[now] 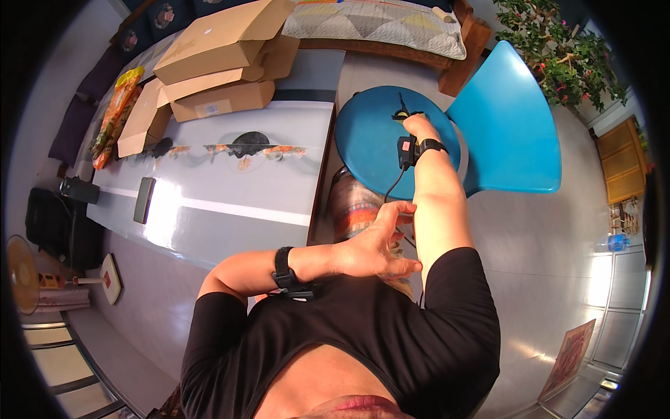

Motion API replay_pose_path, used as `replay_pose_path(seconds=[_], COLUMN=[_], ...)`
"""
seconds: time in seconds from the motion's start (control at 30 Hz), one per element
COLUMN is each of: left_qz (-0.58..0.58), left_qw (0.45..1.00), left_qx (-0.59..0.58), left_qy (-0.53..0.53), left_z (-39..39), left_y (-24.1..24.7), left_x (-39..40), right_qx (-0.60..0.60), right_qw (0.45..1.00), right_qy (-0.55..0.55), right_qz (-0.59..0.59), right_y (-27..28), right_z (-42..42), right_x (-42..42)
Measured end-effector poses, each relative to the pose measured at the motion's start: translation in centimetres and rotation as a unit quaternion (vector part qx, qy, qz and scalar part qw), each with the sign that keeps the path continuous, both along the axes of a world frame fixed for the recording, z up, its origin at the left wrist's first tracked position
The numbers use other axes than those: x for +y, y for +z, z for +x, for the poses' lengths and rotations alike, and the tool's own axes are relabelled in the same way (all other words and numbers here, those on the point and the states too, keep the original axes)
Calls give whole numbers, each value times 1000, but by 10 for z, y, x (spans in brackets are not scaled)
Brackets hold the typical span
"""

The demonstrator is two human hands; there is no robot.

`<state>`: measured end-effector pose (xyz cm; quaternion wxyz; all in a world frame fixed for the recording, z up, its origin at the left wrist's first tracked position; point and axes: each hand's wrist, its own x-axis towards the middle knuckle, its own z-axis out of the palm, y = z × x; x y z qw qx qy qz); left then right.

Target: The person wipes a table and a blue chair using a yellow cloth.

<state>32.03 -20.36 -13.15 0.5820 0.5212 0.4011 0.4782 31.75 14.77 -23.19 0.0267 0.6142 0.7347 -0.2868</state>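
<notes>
My right hand (419,124) reaches down over the round blue stool top (366,141), its fingers closed on a small black and yellow-green object (402,114) with a thin dark tip. The hand hides part of that object, so its kind is unclear. Beside the right wrist, next to a black strap, sits a small black box (406,152) with a cable running down from it. My left hand (378,242) holds nothing; its thumb and fingers are spread, with the fingertips against or just beside my right arm near the elbow.
A blue chair (515,125) adjoins the stool on the right. To the left stands a glossy table (251,194) bearing open cardboard boxes (209,52), an orange and yellow package (116,118) and a phone-like object (144,200). A quilt-covered wooden bench (366,26) and a flowering plant (568,57) are beyond.
</notes>
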Motion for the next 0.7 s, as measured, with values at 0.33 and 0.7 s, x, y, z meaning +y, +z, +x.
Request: replay_pose_path(seconds=[0.33,0.7], left_qz=[-122,-56], left_qw=[940,959], left_qx=[-204,-83], left_qy=[-243,-267], left_z=[-9,-68], left_y=[-3,-15], left_x=[0,22], right_qx=[15,-8], right_qw=[998,987], right_qy=[41,60], right_qz=[40,149], right_y=[-3,-49], right_z=[13,2], right_x=[14,-58])
